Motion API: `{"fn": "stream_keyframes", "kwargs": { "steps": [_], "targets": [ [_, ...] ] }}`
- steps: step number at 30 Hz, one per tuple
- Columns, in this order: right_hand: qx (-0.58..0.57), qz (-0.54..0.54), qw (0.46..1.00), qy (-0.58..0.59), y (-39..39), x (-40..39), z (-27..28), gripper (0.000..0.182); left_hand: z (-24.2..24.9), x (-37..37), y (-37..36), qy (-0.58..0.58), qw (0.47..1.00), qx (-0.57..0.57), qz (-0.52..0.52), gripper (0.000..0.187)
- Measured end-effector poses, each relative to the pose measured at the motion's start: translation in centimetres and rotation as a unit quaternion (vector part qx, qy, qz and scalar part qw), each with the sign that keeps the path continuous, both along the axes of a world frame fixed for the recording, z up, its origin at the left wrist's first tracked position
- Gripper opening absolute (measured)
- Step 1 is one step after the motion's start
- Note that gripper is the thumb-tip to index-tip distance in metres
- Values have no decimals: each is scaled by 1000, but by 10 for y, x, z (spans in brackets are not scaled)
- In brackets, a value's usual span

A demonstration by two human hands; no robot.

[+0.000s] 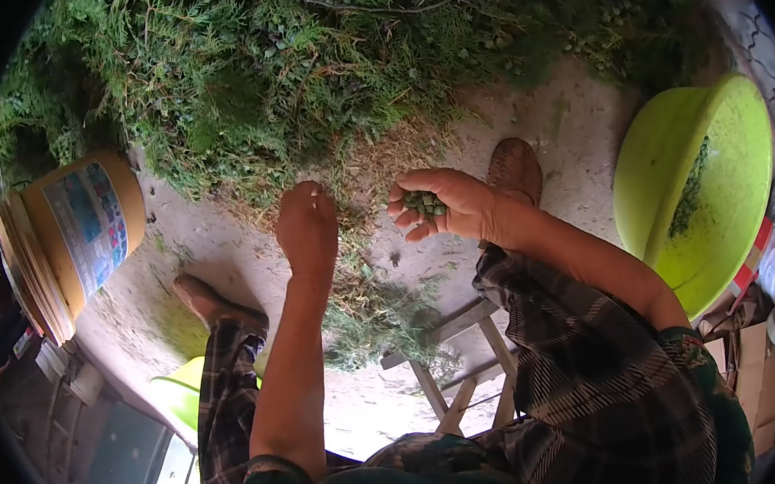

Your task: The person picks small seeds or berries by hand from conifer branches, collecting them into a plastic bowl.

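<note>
My right hand (449, 203) is cupped palm up, its fingers curled around a small heap of green seed cones (424, 204). To the left of it, my left hand (306, 228) is closed with its back toward me. The fingertips are mostly turned away, and I cannot make out what they hold, if anything. Just beyond both hands lies a big pile of cut evergreen branches (300, 84), with more small cones among the foliage. Between my feet is a looser bunch of green sprigs (380, 312).
A lime-green basin (648, 164) with green bits inside stands tilted at right. At left is a yellow bucket (131, 204) with a label. A wooden stool frame (455, 379) sits near my legs, and another lime-green container (180, 394) shows at lower left. Cardboard (757, 376) lies at lower right.
</note>
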State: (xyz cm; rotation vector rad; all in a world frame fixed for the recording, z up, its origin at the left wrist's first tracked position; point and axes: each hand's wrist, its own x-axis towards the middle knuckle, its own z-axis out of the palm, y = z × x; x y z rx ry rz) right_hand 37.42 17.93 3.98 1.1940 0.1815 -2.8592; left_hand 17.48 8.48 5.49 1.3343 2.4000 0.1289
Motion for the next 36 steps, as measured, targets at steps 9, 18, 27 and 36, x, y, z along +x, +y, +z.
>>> {"fn": "stream_keyframes", "kwargs": {
  "steps": [9, 18, 27, 36],
  "targets": [
    [-50, -3, 999, 15, -2, 2, 1, 27, 10, -21, 5, -225, 954, 29, 194, 25],
    [-21, 5, 999, 23, 1, -1, 3, 27, -16, -43, -9, -108, 989, 45, 93, 28],
    [-13, 20, 1000, 6, -1, -1, 4, 26, -6, -36, -36, -485, 785, 152, 355, 23],
    [-7, 27, 999, 15, 0, -4, 9, 27, 29, -35, -34, -689, 587, 153, 398, 28]
  ]
}}
